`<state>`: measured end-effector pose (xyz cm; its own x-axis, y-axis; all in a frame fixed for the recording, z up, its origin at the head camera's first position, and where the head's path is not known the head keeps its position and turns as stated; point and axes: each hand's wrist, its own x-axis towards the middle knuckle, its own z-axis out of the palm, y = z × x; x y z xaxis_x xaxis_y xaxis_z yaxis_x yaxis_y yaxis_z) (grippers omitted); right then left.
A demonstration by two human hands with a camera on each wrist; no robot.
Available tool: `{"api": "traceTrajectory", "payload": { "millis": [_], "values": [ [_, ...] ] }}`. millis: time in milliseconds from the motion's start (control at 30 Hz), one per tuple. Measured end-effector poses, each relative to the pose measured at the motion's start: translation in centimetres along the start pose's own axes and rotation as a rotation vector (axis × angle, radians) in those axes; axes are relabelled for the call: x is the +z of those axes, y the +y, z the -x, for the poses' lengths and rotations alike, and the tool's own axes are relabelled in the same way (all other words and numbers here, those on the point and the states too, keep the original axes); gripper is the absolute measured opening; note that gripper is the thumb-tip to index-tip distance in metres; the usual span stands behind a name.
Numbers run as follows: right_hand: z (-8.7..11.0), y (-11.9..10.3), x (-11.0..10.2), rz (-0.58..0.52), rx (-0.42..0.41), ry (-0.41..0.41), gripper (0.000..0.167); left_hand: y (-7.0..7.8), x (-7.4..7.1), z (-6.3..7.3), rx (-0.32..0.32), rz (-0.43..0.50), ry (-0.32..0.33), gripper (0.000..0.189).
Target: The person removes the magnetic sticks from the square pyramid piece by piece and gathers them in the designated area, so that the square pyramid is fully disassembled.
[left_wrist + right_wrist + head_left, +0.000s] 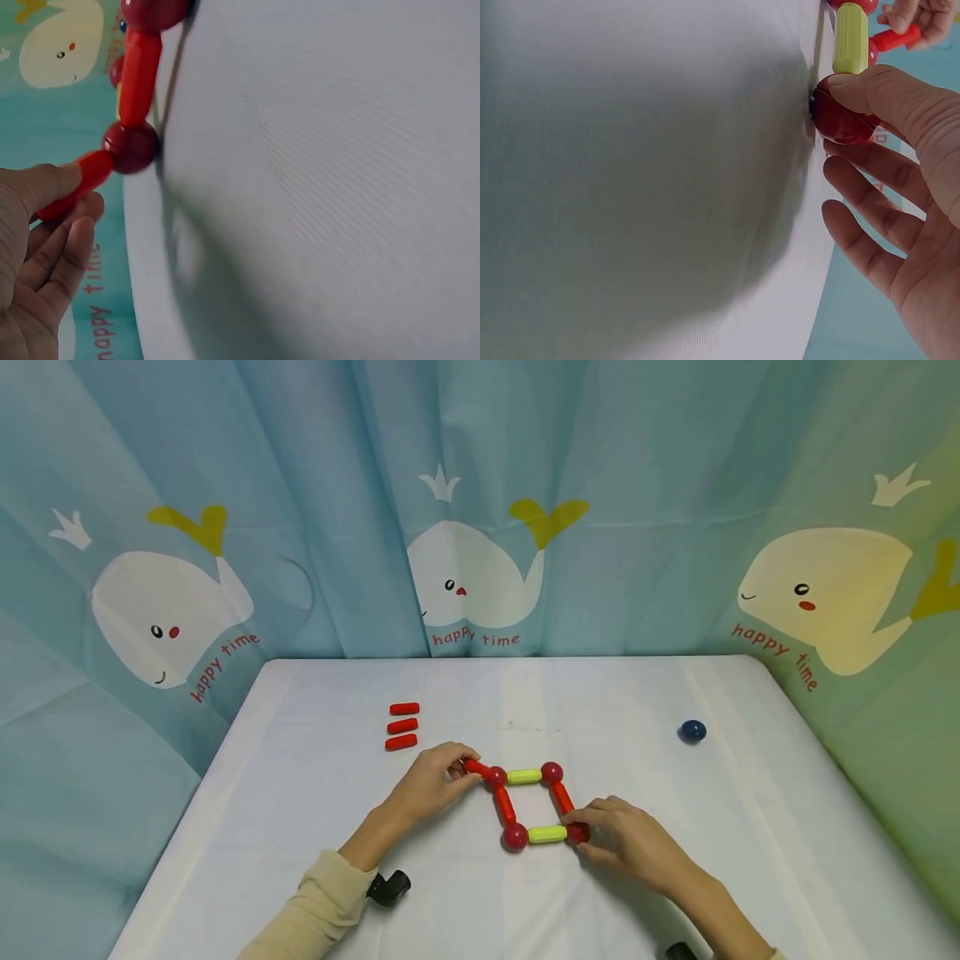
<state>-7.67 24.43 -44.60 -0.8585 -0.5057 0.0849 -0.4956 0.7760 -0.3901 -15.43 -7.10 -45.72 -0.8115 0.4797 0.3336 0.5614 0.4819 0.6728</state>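
Observation:
A slanted, square-like loop lies on the table, made of dark red balls joined by red rods [505, 806] and yellow-green rods [547, 834]. At its back left ball [496, 777], my left hand [435, 781] pinches another red rod [94, 171] between thumb and fingers. The far end of that rod meets the ball and points outward from the loop. My right hand [630, 839] holds the front right ball [841, 112] with the thumb on top and a finger under it; its other fingers are spread. Part of this ball is hidden in the head view.
Several things lie apart on the white table [300, 827]: loose red rods [402, 725] in a short column at the back left, and a dark blue ball [692, 732] at the back right. Behind the table hangs a blue-green curtain [645, 568] with whale prints.

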Motion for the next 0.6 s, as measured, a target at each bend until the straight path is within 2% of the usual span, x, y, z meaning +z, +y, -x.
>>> {"api": "traceTrajectory", "payload": {
  "millis": [167, 400, 600],
  "values": [
    [0.0, 0.0, -0.2, -0.008, 0.037, -0.031, 0.036, -0.6, -0.1, 0.5, -0.026, -0.066, 0.005, 0.019],
    [-0.1, -0.1, -0.3, 0.002, 0.018, -0.028, 0.034, -1.4, 0.1, 0.9, -0.047, -0.193, 0.060, 0.018],
    [0.1, -0.1, -0.3, 0.003, 0.017, -0.020, 0.034, -1.8, 0.5, 1.0, -0.069, -0.232, 0.058, 0.019]
  ]
}}
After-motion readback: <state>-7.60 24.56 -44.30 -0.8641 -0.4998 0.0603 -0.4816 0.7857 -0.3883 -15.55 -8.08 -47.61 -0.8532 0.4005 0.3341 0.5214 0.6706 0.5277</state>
